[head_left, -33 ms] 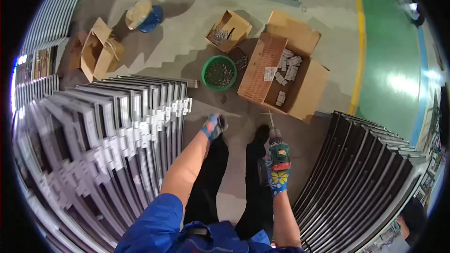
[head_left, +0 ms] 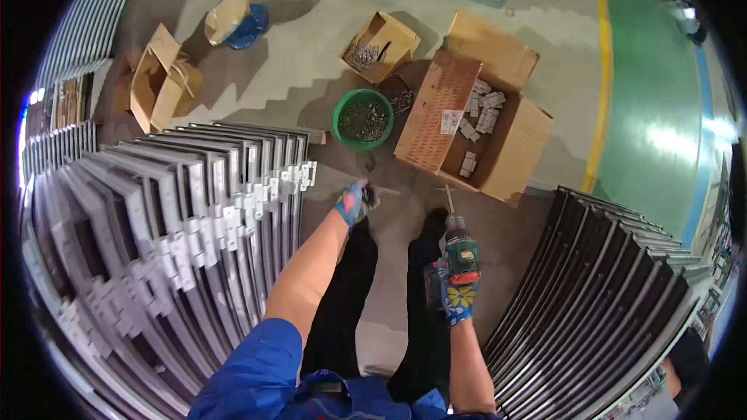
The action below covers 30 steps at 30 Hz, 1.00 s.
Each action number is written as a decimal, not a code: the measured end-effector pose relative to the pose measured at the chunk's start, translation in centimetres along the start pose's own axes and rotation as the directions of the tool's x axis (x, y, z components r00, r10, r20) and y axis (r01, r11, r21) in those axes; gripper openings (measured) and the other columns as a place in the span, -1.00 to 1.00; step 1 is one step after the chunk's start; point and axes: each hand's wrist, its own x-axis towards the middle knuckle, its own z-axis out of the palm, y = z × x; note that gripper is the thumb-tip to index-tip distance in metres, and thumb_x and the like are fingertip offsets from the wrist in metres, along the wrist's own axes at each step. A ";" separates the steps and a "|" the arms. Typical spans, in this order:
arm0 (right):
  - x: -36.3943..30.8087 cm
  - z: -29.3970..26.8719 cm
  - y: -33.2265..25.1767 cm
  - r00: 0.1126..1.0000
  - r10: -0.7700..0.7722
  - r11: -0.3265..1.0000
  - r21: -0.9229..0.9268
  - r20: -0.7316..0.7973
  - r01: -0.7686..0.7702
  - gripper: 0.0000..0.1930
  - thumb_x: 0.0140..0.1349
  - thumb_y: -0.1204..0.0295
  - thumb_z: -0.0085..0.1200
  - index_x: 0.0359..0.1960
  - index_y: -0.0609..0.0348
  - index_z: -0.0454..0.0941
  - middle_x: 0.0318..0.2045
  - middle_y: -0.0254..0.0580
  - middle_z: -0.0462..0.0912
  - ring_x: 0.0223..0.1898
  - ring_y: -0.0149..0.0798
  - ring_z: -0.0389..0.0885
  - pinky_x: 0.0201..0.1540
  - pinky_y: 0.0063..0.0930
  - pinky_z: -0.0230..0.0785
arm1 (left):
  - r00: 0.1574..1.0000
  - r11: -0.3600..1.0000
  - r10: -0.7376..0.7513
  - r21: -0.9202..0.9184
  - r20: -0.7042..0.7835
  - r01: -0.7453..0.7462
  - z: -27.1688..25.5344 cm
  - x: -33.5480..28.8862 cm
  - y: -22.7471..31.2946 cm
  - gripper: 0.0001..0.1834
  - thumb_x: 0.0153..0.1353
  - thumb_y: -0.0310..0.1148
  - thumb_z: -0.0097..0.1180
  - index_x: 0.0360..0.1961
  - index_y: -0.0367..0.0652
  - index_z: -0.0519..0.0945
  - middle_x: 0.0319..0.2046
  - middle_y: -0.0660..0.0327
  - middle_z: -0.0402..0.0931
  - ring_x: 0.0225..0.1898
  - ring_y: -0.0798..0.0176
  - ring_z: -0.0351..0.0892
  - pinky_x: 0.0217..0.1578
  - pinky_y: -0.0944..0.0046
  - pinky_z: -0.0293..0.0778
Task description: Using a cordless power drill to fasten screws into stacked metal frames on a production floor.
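We see right hand [head_left: 457,294] wrapped round drill [head_left: 463,255]; left hand [head_left: 352,204] fingers, we cannot tell; careless forward swing could jab bit [head_left: 450,201] into carton [head_left: 436,113]

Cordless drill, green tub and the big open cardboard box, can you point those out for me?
Cordless drill [head_left: 463,253]: head view, on the green motor housing.
Green tub [head_left: 362,145]: head view, on the near rim.
Open cardboard box [head_left: 520,152]: head view, on the right-hand flap.
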 end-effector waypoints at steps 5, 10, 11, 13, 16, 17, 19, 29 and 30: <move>6.3 5.8 4.3 0.993 0.098 0.995 0.038 -0.071 -0.096 -0.64 0.17 0.18 -0.03 -0.10 0.14 0.47 -0.14 -0.23 0.57 -0.09 -0.22 0.51 0.02 -0.36 0.30 | 0.991 0.994 0.062 -0.093 0.123 -0.050 4.7 12.0 5.2 -0.77 0.19 -0.20 -0.07 -0.48 -0.08 0.51 -0.60 0.24 0.51 -0.56 0.22 0.53 -0.44 0.08 0.52; 9.0 9.1 8.5 0.988 0.113 0.989 -0.079 -0.105 -0.122 -0.70 0.09 0.27 0.11 -0.20 0.18 0.50 -0.21 -0.27 0.59 -0.16 -0.25 0.54 -0.04 -0.42 0.33 | 0.963 0.985 0.137 -0.140 0.232 -0.106 10.5 19.2 9.7 -0.79 0.20 -0.29 -0.12 -0.28 -0.20 0.46 -0.33 0.10 0.51 -0.30 0.07 0.52 -0.24 -0.01 0.48; 9.4 9.3 8.9 0.990 0.105 0.992 -0.063 -0.088 -0.111 -0.70 0.09 0.27 0.11 -0.20 0.18 0.50 -0.21 -0.27 0.59 -0.16 -0.25 0.54 -0.04 -0.42 0.33 | 0.947 0.981 0.162 -0.149 0.279 -0.124 11.0 20.0 9.9 -0.79 0.20 -0.29 -0.12 -0.28 -0.20 0.46 -0.33 0.10 0.51 -0.30 0.07 0.52 -0.24 -0.01 0.48; 10.0 9.5 9.1 0.984 0.154 0.986 0.072 -0.089 -0.147 -0.69 0.08 0.25 0.11 -0.20 0.17 0.50 -0.23 -0.25 0.60 -0.17 -0.25 0.55 -0.06 -0.41 0.35 | 0.972 0.970 0.202 -0.163 0.117 -0.182 11.6 21.6 10.2 -0.72 0.20 -0.30 -0.11 -0.11 -0.20 0.35 -0.04 0.01 0.34 -0.07 0.00 0.38 -0.10 -0.07 0.42; 10.8 8.9 8.6 0.990 0.118 0.993 -0.006 -0.081 -0.119 -0.69 0.07 0.28 0.13 -0.20 0.19 0.50 -0.23 -0.23 0.60 -0.20 -0.24 0.56 -0.11 -0.40 0.38 | 0.961 0.943 0.257 -0.244 0.102 -0.226 9.3 22.5 9.4 -0.58 0.18 -0.33 -0.08 0.06 -0.17 0.22 0.14 0.02 0.09 0.08 -0.02 0.20 -0.02 -0.16 0.36; 11.0 8.8 8.4 0.983 0.165 0.986 -0.019 -0.084 -0.167 -0.69 0.07 0.28 0.14 -0.19 0.19 0.50 -0.23 -0.21 0.59 -0.20 -0.23 0.57 -0.12 -0.38 0.39 | 0.940 0.928 0.308 -0.265 0.148 -0.262 8.2 22.6 8.8 -0.56 0.18 -0.34 -0.07 0.09 -0.16 0.21 0.16 0.04 0.07 0.10 -0.01 0.18 -0.01 -0.18 0.35; 11.5 9.0 8.3 0.991 0.048 0.991 -0.115 -0.128 -0.063 -0.75 0.10 0.27 0.09 -0.26 0.15 0.53 -0.31 -0.22 0.60 -0.26 -0.19 0.57 -0.16 -0.35 0.38 | 0.929 0.912 0.364 -0.227 0.069 -0.341 5.6 22.7 7.5 -0.59 0.19 -0.34 -0.07 0.07 -0.17 0.28 0.07 0.09 0.24 0.02 0.06 0.30 -0.04 -0.04 0.39; 11.7 11.4 11.5 0.984 0.178 0.980 0.080 0.030 -0.180 -0.65 0.19 0.19 -0.07 -0.12 0.18 0.44 -0.15 -0.19 0.53 -0.09 -0.18 0.47 0.00 -0.29 0.30 | 0.718 -0.484 0.577 0.871 0.389 -0.083 -0.3 20.9 2.7 -0.81 -0.08 -0.35 0.02 -0.41 -0.16 0.53 -0.35 0.00 0.52 -0.28 -0.08 0.51 -0.25 0.05 0.42; 11.7 11.3 11.2 0.987 0.148 0.977 0.146 0.056 -0.154 -0.60 0.21 0.17 -0.11 -0.05 0.20 0.40 -0.06 -0.18 0.51 -0.01 -0.19 0.44 0.07 -0.27 0.27 | 0.733 -0.471 0.564 0.877 0.381 -0.094 -0.6 20.7 2.4 -0.82 -0.08 -0.36 0.03 -0.41 -0.16 0.53 -0.36 0.00 0.52 -0.29 -0.09 0.51 -0.24 0.04 0.42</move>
